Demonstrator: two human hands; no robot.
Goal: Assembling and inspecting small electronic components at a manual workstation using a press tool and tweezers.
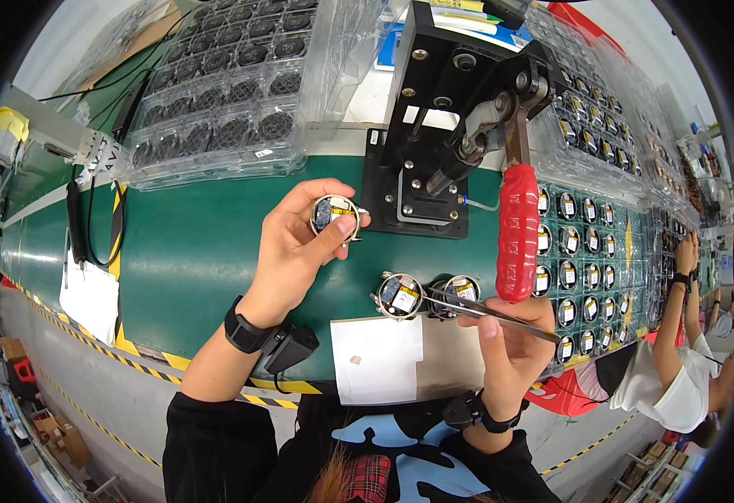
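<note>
The left hand is raised above the green table and grips a small round metal component between thumb and fingers, its open face turned toward the camera. The right hand is closed around a pair of tweezers, whose tips point left and reach the nearer of two similar round components lying side by side on the table; the second one lies just beside the first. Both wrists carry black straps.

A black lever press with a red handle stands behind the components. A white card lies at the near table edge. Clear trays of dark round parts sit at the rear left; trays of further round parts sit at the right. Another person's arm is visible at the far right.
</note>
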